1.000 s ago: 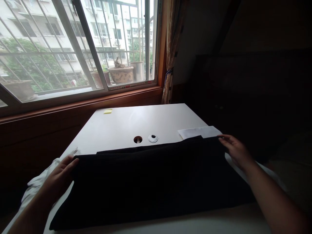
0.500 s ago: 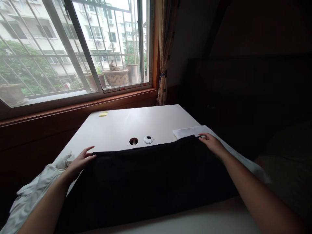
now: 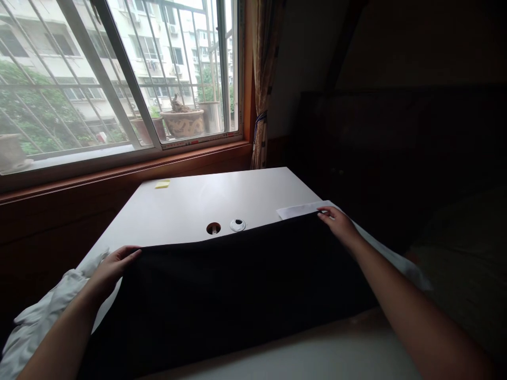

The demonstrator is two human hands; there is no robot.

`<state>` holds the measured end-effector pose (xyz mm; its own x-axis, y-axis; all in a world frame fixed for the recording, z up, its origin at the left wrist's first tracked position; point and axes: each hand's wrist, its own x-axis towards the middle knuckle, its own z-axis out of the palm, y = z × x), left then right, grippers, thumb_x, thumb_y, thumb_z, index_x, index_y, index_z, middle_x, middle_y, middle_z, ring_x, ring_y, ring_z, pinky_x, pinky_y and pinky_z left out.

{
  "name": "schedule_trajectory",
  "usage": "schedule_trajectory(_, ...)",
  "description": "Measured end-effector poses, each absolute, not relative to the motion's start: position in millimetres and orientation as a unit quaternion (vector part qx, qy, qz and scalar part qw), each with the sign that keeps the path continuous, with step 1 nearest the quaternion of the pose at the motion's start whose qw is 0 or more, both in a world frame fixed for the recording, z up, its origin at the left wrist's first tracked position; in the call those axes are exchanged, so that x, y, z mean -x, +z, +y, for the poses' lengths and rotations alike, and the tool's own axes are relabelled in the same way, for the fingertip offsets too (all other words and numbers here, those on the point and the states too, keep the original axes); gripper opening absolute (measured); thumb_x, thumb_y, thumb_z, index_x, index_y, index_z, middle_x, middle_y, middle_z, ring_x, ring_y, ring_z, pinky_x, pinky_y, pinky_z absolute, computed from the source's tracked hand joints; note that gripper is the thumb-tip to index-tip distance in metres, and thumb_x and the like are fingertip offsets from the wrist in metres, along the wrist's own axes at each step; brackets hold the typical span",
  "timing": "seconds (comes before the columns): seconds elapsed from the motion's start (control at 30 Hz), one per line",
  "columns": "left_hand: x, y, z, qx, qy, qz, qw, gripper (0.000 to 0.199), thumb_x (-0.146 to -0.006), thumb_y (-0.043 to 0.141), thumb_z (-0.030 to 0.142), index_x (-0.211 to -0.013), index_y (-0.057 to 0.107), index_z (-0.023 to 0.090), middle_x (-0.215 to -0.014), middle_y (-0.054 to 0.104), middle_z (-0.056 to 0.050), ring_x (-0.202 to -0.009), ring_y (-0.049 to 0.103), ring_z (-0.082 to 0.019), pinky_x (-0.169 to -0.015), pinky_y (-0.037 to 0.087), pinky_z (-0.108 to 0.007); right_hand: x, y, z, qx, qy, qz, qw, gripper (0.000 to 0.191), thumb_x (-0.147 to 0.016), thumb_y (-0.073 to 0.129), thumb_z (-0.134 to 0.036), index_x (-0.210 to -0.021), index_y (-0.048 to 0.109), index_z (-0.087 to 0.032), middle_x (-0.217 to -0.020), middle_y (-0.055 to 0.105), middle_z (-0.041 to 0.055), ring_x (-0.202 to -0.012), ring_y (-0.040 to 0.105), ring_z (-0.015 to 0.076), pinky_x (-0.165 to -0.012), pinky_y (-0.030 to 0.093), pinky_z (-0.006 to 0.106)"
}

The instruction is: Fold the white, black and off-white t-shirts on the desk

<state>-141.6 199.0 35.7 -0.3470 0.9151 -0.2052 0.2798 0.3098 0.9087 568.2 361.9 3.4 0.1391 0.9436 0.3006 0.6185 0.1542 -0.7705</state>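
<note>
Beside crumpled white cloth (image 3: 51, 305) at eight o'clock, the left hand (image 3: 110, 270) pinches wide black fabric (image 3: 237, 295) between its fingers — at six o'clock, over the flat white desk (image 3: 222, 198) — and the right hand (image 3: 337, 224) pinches the fabric's two-o'clock corner.

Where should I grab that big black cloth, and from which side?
I'd pinch the black cloth at both ends of its far edge, one hand coming from each side. It looks wide and limp, and that edge stretches between the left hand and the right hand, which hold it there; gripping only the middle would probably let the ends sag.
</note>
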Motion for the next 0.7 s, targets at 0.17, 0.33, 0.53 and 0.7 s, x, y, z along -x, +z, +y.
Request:
schedule_trajectory(0.17,137,28,209,-0.492,0.324,0.754,0.289,0.053,-0.072,0.073,0.066,-0.1,0.071,0.022,-0.091,0.077,-0.007,-0.09,0.072,-0.031,-0.068,0.055,-0.034,-561,-1,378,0.666,0.154,-0.631,0.368,0.038,-0.083,0.064,-0.049,-0.111,0.072,-0.025,-0.088,0.074,0.0064,-0.072,0.067,0.0236,-0.064,0.05,0.034)
schedule_trajectory(0.33,130,27,209,-0.535,0.278,0.777,0.179,0.046,-0.077,0.061,0.063,-0.098,0.071,0.024,-0.095,0.077,-0.007,-0.097,0.071,-0.034,-0.077,0.053,-0.037,-555,-4,379,0.67,0.126,-0.637,0.36,0.036,-0.083,0.062,-0.048,-0.111,0.072,-0.027,-0.09,0.074,0.0057,-0.073,0.065,0.0234,-0.066,0.049,0.035)
schedule_trajectory(0.53,119,39,204,-0.545,0.256,0.791,0.112,0.04,-0.082,0.052,0.054,-0.099,0.07,0.023,-0.099,0.076,-0.01,-0.095,0.071,-0.033,-0.082,0.052,-0.039,-547,2,369,0.64,0.068,-0.659,0.39,0.037,-0.089,0.056,-0.048,-0.115,0.071,-0.026,-0.1,0.073,0.0082,-0.086,0.067,0.0269,-0.079,0.051,0.04)
schedule_trajectory(0.7,122,35,201,-0.524,0.266,0.799,0.129,0.039,-0.084,0.054,0.055,-0.103,0.069,0.023,-0.099,0.076,-0.009,-0.096,0.071,-0.033,-0.084,0.053,-0.039,-542,6,368,0.63,0.046,-0.658,0.41,0.039,-0.093,0.053,-0.049,-0.12,0.069,-0.027,-0.104,0.073,0.0089,-0.09,0.068,0.0282,-0.081,0.053,0.041)
